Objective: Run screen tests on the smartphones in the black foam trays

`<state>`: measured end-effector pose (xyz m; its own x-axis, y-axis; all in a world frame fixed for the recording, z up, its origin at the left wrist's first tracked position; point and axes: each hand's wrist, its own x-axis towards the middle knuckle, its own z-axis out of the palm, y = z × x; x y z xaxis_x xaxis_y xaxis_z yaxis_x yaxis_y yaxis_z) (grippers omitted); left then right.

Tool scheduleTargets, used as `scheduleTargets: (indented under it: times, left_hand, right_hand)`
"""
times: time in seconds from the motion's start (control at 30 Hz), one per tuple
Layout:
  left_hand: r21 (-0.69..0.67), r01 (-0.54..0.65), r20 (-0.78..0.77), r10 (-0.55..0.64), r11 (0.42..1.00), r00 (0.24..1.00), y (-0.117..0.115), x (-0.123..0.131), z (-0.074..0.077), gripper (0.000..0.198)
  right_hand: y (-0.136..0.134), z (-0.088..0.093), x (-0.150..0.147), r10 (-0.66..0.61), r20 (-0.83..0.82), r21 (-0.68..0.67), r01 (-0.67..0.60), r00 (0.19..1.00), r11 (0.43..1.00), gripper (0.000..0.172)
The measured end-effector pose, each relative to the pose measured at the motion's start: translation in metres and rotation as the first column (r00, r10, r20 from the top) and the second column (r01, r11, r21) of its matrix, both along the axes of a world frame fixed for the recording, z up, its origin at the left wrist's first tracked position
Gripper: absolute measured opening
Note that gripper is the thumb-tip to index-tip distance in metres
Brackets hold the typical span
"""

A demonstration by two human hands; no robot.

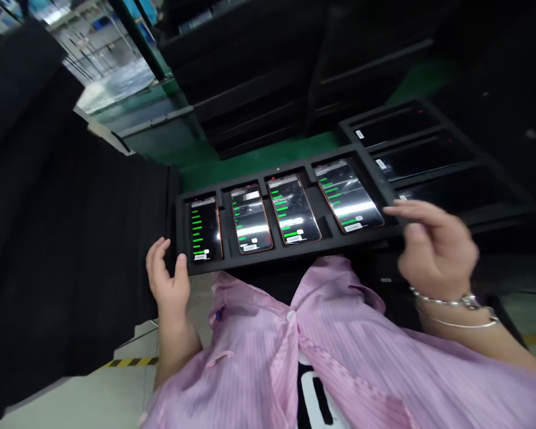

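A black foam tray [245,259] lies across in front of me with several smartphones in separate slots. Their lit screens show rows of green text. The leftmost phone [205,229] is near my left hand [167,277], which is at the tray's left end with thumb and fingers apart and nothing in it. Whether it touches the tray's edge I cannot tell. My right hand [440,250], slightly blurred, is at the right end, its forefinger stretched toward the rightmost phone [351,196] and the thumb below. It holds nothing that I can see.
A second black tray [370,158] with dark-screened phones adjoins at the right. A black curtain or panel [71,238] hangs at the left. Dark shelving [259,71] stands behind a green surface [268,155]. Yellow-black tape [131,361] marks the floor at lower left.
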<state>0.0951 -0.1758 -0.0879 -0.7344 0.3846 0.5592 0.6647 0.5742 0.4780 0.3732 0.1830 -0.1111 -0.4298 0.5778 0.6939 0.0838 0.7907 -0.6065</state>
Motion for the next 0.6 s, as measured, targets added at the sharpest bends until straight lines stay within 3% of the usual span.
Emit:
scheduleTargets:
  times: [0.07, 0.13, 0.23, 0.33, 0.47, 0.6]
  left_hand:
    - [-0.120, 0.059, 0.021, -0.057, 0.991, 0.998, -0.006, 0.006, -0.011, 0.043]
    - [-0.168, 0.114, 0.041, -0.109, 0.979, 0.993, -0.001, 0.008, -0.014, 0.042]
    - [-0.196, 0.196, 0.072, -0.185, 0.961, 0.980, 0.016, 0.018, -0.009, 0.044]
    - [-0.365, 0.282, 0.126, -0.253, 0.887, 0.959, 0.037, 0.037, -0.002, 0.050]
    - [-0.577, 0.309, 0.223, -0.218, 0.756, 0.950, 0.067, 0.051, 0.006, 0.061]
    - [-0.640, 0.283, 0.267, -0.138, 0.714, 0.954, 0.094, 0.038, 0.010, 0.063]
  right_hand:
    - [0.002, -0.014, 0.009, 0.123, 0.172, 0.066, -0.136, 0.977, 0.988, 0.037]
    - [0.007, -0.018, 0.010, 0.161, 0.281, 0.121, -0.202, 0.946, 0.972, 0.038]
    - [0.008, -0.012, 0.003, 0.161, 0.342, 0.114, -0.211, 0.926, 0.971, 0.034]
    - [-0.004, -0.006, -0.008, 0.132, 0.421, 0.125, -0.201, 0.897, 0.972, 0.034]
    - [-0.023, -0.003, -0.028, 0.075, 0.576, 0.162, -0.203, 0.814, 0.966, 0.037]
    - [-0.020, -0.007, -0.054, 0.029, 0.680, 0.207, -0.230, 0.733, 0.951, 0.051]
